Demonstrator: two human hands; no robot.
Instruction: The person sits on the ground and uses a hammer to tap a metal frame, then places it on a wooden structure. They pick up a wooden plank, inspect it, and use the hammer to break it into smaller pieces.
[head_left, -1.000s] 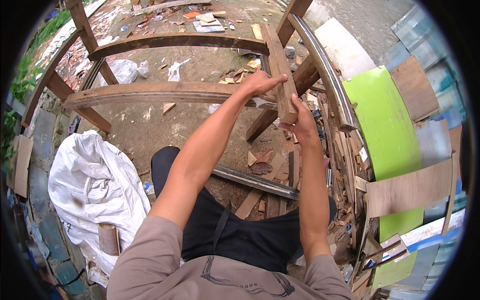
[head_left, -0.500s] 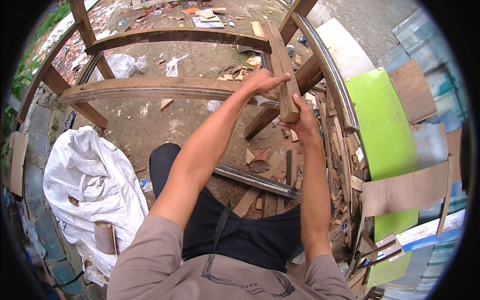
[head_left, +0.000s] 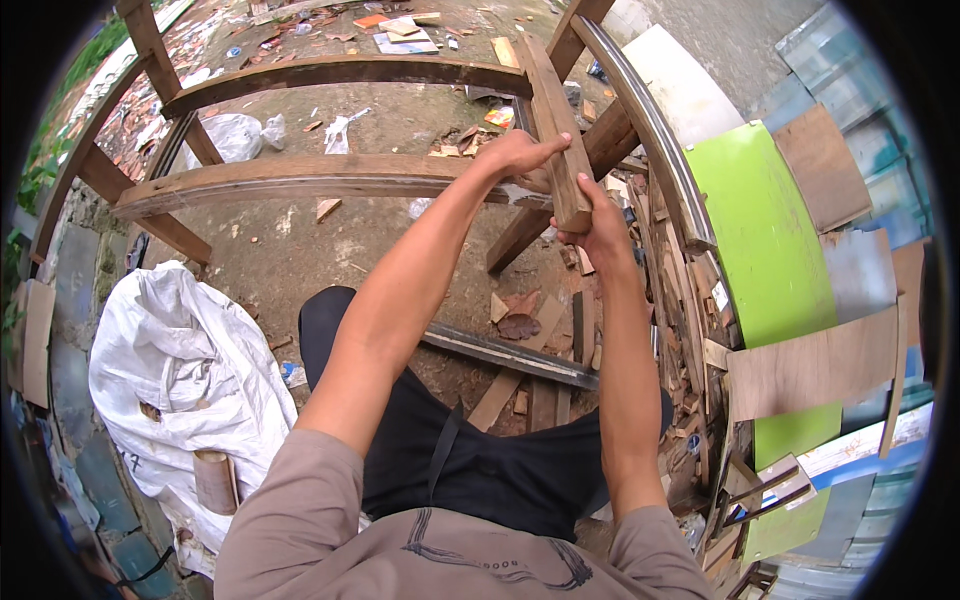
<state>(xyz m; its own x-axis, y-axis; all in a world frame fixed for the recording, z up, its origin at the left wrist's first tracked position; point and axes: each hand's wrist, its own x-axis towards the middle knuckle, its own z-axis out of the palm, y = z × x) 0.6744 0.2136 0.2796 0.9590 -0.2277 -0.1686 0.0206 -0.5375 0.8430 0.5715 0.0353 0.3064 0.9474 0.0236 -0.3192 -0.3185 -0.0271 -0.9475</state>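
A squared wooden beam [head_left: 556, 120] slants away from me over the right end of a wooden frame [head_left: 330, 176]. My left hand [head_left: 522, 158] grips it from the left, its thumb lying across the top face. Closer to me, my right hand [head_left: 603, 222] is wrapped around the beam's near end from the right and below, with some fingers hidden under the wood. The frame has two long crossbars and slanting legs. Whether the beam rests on the frame or is held just above it, I cannot tell.
A white woven sack [head_left: 185, 380] lies at left with a curled brown piece on it. A metal-edged bar [head_left: 510, 354] and wood scraps lie around my legs. Green board [head_left: 765, 240] and plywood sheets [head_left: 815, 370] line the right. Litter covers the far ground.
Both hands and the beam have shifted slightly up and to the left in the picture. The grip looks the same; the frame's far end also sits a little differently as the view moved.
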